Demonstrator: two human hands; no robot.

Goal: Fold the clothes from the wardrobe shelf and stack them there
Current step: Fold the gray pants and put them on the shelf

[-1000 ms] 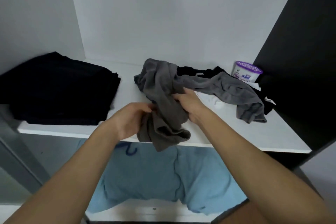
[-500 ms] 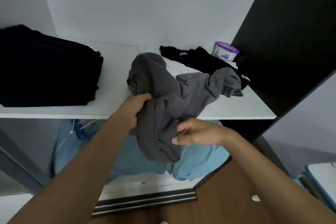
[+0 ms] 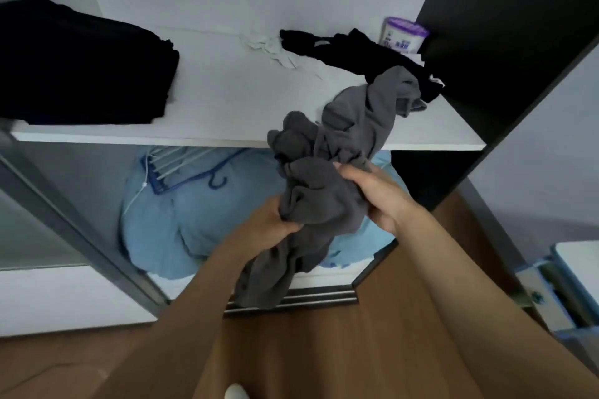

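Observation:
A crumpled dark grey garment (image 3: 337, 152) hangs off the front of the white wardrobe shelf (image 3: 227, 100), one end still lying on the shelf. My left hand (image 3: 269, 220) grips its lower bunch from the left. My right hand (image 3: 376, 194) holds the cloth from the right, fingers curled into the folds. A stack of folded black clothes (image 3: 81, 65) sits at the shelf's left. A loose black garment (image 3: 356, 48) and a small white cloth (image 3: 272, 48) lie at the back right.
A purple-lidded white tub (image 3: 403, 36) stands in the back right corner by the dark side panel (image 3: 505, 26). Below the shelf lie light blue fabric (image 3: 181, 220) and blue hangers (image 3: 181, 172). Wooden floor is underfoot; a drawer unit (image 3: 564, 288) stands at the right.
Both hands have pulled the grey garment down and off the shelf edge toward me. The right hand now grips the cloth. The white cloth at the back is uncovered.

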